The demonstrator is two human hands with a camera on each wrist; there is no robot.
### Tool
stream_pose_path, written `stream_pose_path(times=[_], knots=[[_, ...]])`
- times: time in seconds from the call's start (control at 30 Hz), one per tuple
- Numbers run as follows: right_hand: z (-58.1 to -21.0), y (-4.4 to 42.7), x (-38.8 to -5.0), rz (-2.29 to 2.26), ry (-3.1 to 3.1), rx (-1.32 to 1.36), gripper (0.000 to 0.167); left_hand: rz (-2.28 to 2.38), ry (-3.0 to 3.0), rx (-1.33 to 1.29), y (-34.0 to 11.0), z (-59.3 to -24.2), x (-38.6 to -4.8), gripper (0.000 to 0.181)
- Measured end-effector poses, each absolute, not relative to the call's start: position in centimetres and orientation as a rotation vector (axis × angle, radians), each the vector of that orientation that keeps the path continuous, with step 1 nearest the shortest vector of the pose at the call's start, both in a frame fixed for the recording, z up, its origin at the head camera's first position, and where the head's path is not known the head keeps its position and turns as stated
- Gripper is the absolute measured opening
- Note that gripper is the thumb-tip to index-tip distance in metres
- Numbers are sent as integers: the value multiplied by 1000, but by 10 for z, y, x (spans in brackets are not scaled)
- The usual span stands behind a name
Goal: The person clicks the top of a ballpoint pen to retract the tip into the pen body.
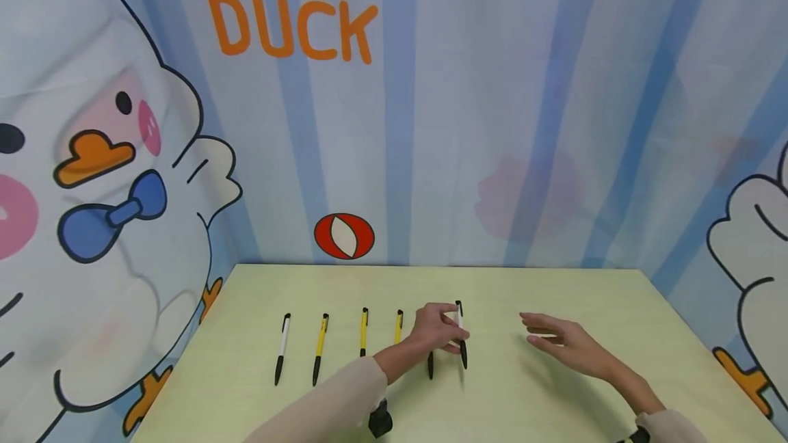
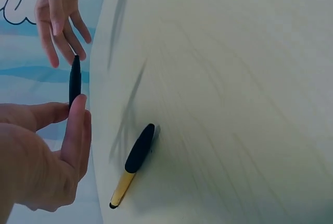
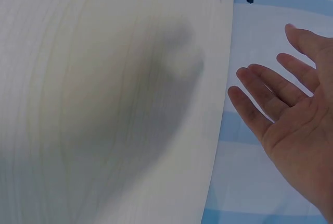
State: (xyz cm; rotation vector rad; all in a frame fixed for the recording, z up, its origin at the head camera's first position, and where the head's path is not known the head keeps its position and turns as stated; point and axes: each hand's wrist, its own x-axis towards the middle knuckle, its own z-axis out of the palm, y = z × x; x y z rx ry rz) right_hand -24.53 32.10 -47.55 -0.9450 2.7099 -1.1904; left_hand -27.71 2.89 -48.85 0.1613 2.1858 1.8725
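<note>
Between thumb and fingertips my left hand (image 1: 436, 328) (image 2: 47, 161) pinches a white pen (image 1: 464, 355) (image 2: 75, 81) with a black grip, held near upright with its black end down, above the table. To its left lie a white pen (image 1: 283, 342) and three yellow pens (image 1: 321, 340) (image 1: 364, 329) (image 1: 399, 320), roughly parallel; the left arm covers parts of some. One more pen's black end (image 1: 431, 366) shows below the left hand. In the left wrist view a yellow pen (image 2: 132, 164) lies beneath. My right hand (image 1: 569, 346) (image 3: 296, 104) hovers at the right, fingers extended, holding nothing.
The pale yellow table (image 1: 523, 292) ends at a curtain (image 1: 455, 122) with blue stripes and duck drawings. A black device (image 1: 380, 419) sits at the left wrist, and another black piece (image 1: 640, 435) at the right wrist.
</note>
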Motion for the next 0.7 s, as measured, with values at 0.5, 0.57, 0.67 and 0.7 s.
stream_pose_path(times=[0.5, 0.57, 0.67, 0.7], knots=[[-482, 322, -237, -1231, 2719, -946, 44, 1460, 2538, 345, 41, -507, -282, 59], [-484, 322, -238, -1239, 2721, -957, 44, 1448, 2563, 373, 41, -507, -280, 59], [-485, 323, -238, -1239, 2718, -982, 43, 1440, 2574, 379, 38, -502, -278, 57], [-486, 322, -239, -1245, 2709, -988, 44, 1417, 2594, 384, 36, -498, -277, 56]])
